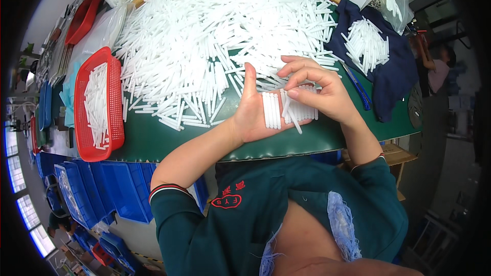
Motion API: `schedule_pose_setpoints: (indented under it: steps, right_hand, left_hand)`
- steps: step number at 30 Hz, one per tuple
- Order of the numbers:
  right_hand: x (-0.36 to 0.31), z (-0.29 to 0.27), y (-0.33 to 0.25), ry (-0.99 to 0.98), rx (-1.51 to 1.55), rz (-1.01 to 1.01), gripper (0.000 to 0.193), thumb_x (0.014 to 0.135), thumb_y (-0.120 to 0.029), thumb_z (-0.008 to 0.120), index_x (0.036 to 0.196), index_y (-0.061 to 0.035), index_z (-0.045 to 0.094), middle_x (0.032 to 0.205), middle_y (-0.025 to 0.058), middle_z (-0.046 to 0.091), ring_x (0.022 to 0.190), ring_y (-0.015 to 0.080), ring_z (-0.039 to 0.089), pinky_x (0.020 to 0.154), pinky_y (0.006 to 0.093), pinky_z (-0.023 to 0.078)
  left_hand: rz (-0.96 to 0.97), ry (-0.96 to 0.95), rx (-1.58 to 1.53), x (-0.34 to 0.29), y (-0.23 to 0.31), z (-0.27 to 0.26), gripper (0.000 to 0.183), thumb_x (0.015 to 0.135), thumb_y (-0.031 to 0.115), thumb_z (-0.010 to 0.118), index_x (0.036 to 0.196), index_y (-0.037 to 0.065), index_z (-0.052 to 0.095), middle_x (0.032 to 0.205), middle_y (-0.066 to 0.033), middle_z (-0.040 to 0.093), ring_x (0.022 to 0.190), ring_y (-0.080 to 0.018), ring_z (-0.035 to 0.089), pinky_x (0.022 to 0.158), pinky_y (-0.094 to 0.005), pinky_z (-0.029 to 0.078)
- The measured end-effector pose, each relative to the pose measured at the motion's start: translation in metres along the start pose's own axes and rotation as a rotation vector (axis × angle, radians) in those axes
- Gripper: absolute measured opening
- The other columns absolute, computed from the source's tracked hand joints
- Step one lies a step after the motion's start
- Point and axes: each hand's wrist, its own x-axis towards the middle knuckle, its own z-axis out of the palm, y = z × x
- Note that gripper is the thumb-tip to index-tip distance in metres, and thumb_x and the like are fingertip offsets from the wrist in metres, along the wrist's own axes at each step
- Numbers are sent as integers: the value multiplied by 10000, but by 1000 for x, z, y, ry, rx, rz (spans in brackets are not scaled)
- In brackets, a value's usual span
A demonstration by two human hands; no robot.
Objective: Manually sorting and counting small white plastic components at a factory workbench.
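My left hand (248,117) lies palm up above the near edge of the green table, thumb raised. Across its palm and fingers rests a row of short white sticks (272,110), side by side, with a narrow gap in the row. My right hand (330,97) is over the left fingers, its thumb and forefinger bent together at the top of one tilted white stick (293,114). The right hand covers part of the row and the left fingertips. Just beyond both hands spreads a large heap of the same sticks (204,30).
A red basket (118,117) with more sticks stands at the left. To the right lie a blue-handled cutter or similar tool (359,88) and a dark blue cloth (391,92) bearing a small stick pile. Blue crates (125,189) sit below the table. A person (437,69) is farther right.
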Motion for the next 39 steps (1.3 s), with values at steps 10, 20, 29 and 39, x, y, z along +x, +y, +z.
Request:
schedule_pose_setpoints:
  steps: [10,20,29,39]
  right_hand:
    - [6,0,2,7,-529,-237,534,713,-370,749,1157,-107,610,1291,84,535,1305,349,390,1087,528,251]
    - [2,6,-2,-130,-620,-242,720,626,-461,805,1199,-95,570,1378,132,459,1351,388,325,1092,569,219]
    - [-14,-100,24,631,-1184,53,617,761,-341,745,1267,-59,533,1330,137,513,1322,344,372,1068,445,297]
    - [-2,-81,35,516,-746,-143,729,713,-314,787,1307,-15,489,1338,161,502,1306,361,395,1079,444,303]
  left_hand:
    - [53,-44,-87,1,7,-6,1162,685,921,217,1446,44,267,1454,-174,350,1341,-319,367,1092,-535,289]
    - [6,-158,-222,2,7,-19,1147,697,915,193,1453,55,263,1446,-181,363,1339,-340,363,1086,-499,308]
    - [-7,-121,-157,-1,15,-2,1241,638,939,264,1479,27,209,1518,-210,228,1402,-405,211,1122,-514,203]
    - [3,-111,-116,-2,17,0,1207,670,925,243,1470,21,230,1500,-208,272,1379,-399,267,1113,-500,232]
